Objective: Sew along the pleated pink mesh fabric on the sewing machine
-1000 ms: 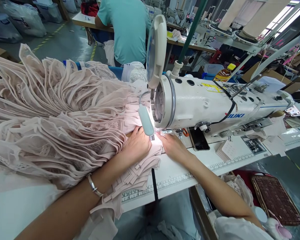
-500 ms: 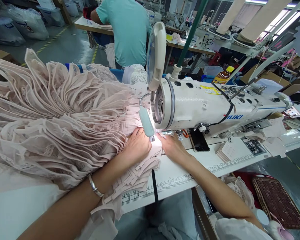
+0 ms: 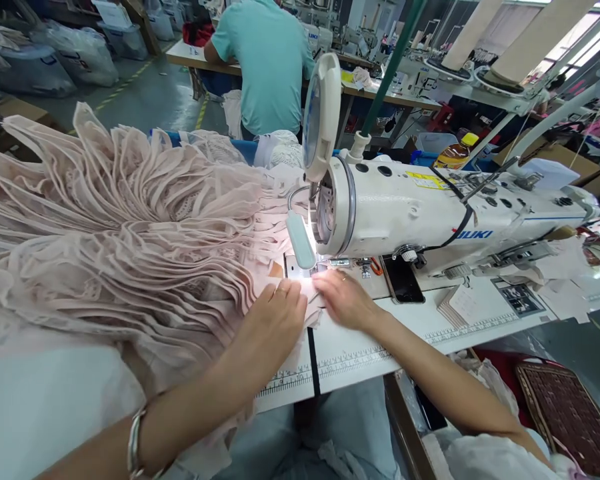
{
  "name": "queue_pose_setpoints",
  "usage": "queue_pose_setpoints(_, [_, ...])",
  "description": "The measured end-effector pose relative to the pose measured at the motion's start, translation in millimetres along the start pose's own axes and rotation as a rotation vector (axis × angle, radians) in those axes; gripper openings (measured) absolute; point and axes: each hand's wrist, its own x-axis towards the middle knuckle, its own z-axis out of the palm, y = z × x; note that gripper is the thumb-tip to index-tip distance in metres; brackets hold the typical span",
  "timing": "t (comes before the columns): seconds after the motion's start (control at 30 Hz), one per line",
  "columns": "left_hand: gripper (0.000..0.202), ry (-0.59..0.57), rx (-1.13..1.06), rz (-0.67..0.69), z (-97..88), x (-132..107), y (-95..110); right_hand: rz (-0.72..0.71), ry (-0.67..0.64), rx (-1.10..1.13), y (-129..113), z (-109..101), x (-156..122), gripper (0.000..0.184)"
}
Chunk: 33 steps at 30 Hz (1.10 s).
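Note:
A big fanned heap of pale pink mesh and lace garment pieces [image 3: 130,240] covers the left of the white sewing table [image 3: 430,320]. My left hand [image 3: 275,317] lies palm down on the near edge of the heap, fingers together and flat on the fabric. My right hand [image 3: 343,300] rests just right of it, fingers curled down on a small pink piece under the lamp; it is slightly blurred. Both hands sit in front of the needle area of the white JUKI sewing machine [image 3: 430,213]. A small lamp [image 3: 301,239] shines on the fabric between them.
A black phone [image 3: 403,280] lies beside the machine base, with papers [image 3: 460,303] to its right. A printed ruler [image 3: 360,360] runs along the table's front edge. A person in a teal shirt [image 3: 270,60] sits at another table behind. A woven basket [image 3: 570,413] stands at lower right.
Both hands have drawn back from the needle toward me, and the left arm has swung in over the fabric strips. The camera has shifted a little, so the machine sits lower and further right.

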Motion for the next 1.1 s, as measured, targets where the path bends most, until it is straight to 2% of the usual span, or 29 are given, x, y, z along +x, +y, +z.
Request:
queue_pose_setpoints(0.07, [0.026, 0.001, 0.038, -0.046, -3.9, -24, 0, -0.194, 0.005, 0.068, -6, -2, -1, 0.035])
queue_pose_setpoints(0.17, [0.028, -0.011, 0.097, -0.163, -7.2, -58, -9, -0.166, -0.039, 0.046, -13, -7, -1, 0.031])
queue_pose_setpoints(0.27, [0.032, -0.110, -0.051, -0.081, -11.7, -88, -15, -0.121, -0.038, 0.201, -13, -14, -7, 0.031])
queue_pose_setpoints(0.37, [0.023, -0.298, -0.192, 0.048, -16.6, -99, -12, 0.047, -0.036, 0.621, -15, -18, -17, 0.028])
queue_pose_setpoints(0.43, [0.040, -0.343, -0.189, 0.093, -15.1, -90, -7, 0.261, -0.142, 0.969, -22, -17, -24, 0.031])
queue_pose_setpoints(0.47, [0.045, -0.323, -0.127, 0.053, -11.6, -81, -5, 0.365, -0.204, 1.137, -26, -15, -26, 0.033])
queue_pose_setpoints(0.5, [0.045, -0.246, -0.080, 0.051, -6.3, -71, -2, 0.451, -0.253, 1.282, -30, -12, -28, 0.037])
queue_pose_setpoints(0.57, [0.050, -0.028, -0.074, 0.241, 8.2, -50, 1, 0.551, -0.289, 1.456, -38, -8, -31, 0.046])
queue_pose_setpoints(0.6, [0.051, 0.032, -0.083, 0.321, 15.7, -42, 3, 0.578, -0.273, 1.468, -41, -8, -33, 0.049])
queue_pose_setpoints(0.63, [0.053, 0.067, -0.068, 0.320, 22.2, -36, 4, 0.600, -0.249, 1.434, -43, -9, -36, 0.048])
queue_pose_setpoints(0.67, [0.055, 0.055, -0.031, 0.277, 26.9, -32, 6, 0.621, -0.212, 1.358, -42, -12, -41, 0.043])
queue_pose_setpoints(0.73, [0.057, -0.015, 0.046, 0.188, 29.5, -28, 8, 0.663, -0.095, 1.071, -34, -24, -58, 0.028])
queue_pose_setpoints(0.8, [0.056, -0.094, 0.092, 0.166, 24.4, -23, 9, 0.697, 0.062, 0.618, -16, -41, -84, 0.018])
queue_pose_setpoints(0.87, [0.050, -0.137, 0.066, 0.191, 16.7, -16, 8, 0.808, 0.201, 0.132, 11, -60, -115, 0.023])
queue_pose_setpoints(0.93, [0.035, -0.150, -0.013, 0.203, 11.8, -5, 4, 0.893, 0.300, -0.213, 40, -74, -147, 0.027])
queue_pose_setpoints(1.0, [0.022, -0.142, -0.093, 0.217, 12.0, 3, -1, 0.874, 0.266, -0.373, 66, -82, -173, 0.028])
queue_pose_setpoints(1.1, [0.014, -0.119, -0.147, 0.267, 18.4, 8, -8, 0.867, 0.155, -0.333, 87, -87, -195, 0.027])
